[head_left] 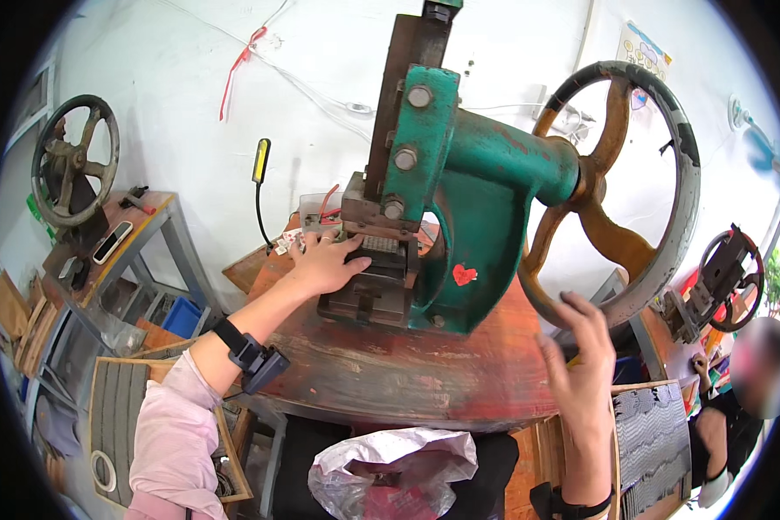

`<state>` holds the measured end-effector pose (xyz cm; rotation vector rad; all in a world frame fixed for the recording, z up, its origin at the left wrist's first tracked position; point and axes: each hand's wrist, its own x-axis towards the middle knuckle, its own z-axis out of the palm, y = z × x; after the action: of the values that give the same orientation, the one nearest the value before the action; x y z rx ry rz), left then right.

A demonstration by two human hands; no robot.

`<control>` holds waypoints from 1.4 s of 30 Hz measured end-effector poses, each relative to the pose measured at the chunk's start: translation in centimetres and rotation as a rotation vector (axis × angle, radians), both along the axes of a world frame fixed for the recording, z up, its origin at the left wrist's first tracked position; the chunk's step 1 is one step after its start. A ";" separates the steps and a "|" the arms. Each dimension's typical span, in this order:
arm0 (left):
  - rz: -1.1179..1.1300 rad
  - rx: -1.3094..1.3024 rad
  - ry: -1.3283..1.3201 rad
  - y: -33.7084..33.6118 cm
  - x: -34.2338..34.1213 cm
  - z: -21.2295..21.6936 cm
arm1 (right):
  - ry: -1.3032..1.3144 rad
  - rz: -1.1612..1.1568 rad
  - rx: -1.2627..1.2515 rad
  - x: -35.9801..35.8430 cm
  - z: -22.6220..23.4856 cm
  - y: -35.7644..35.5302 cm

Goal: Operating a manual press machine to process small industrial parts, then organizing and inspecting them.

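A green hand press point(485, 225) with a large handwheel point(689, 191) stands on the worn reddish table in front of me. My left hand point(323, 263) lies at the press's die, fingers spread, index finger and thumb against the metal block point(368, 295). Next to those fingertips a small gridded metal piece point(380, 243) sits under the ram point(380, 217). My right hand point(583, 351) is raised by the wheel's lower rim, fingers stretched and apart, gripping nothing; whether the fingertips touch the rim I cannot tell.
A white plastic bag point(390, 451) is open at my lap. A tray of grey strips point(121, 416) stands at left, a tray of ridged grey pieces point(650, 442) at right. A flexible lamp point(261, 165) rises behind the table. Another person point(728, 425) sits far right near another press point(711, 286).
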<state>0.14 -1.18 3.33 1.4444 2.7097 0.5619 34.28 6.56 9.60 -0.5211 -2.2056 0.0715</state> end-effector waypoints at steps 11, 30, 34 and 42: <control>-0.033 -0.055 0.003 1.2 0.4 -0.7 | 0.196 -0.530 0.814 -0.3 12.0 2.8; -0.151 0.766 -1.172 0.7 -0.9 -4.7 | 0.744 -0.550 -0.113 -4.1 9.0 6.1; -0.132 0.719 -1.113 0.4 -0.9 -4.9 | 1.016 -0.298 0.062 -4.8 -2.1 5.7; -0.119 0.760 -1.140 0.7 -0.8 -4.4 | 0.394 -0.142 -0.469 4.1 20.9 12.4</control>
<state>-0.70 -0.52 -1.04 0.8292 1.5226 1.8112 38.36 19.00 30.48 -0.8409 -1.7559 0.5765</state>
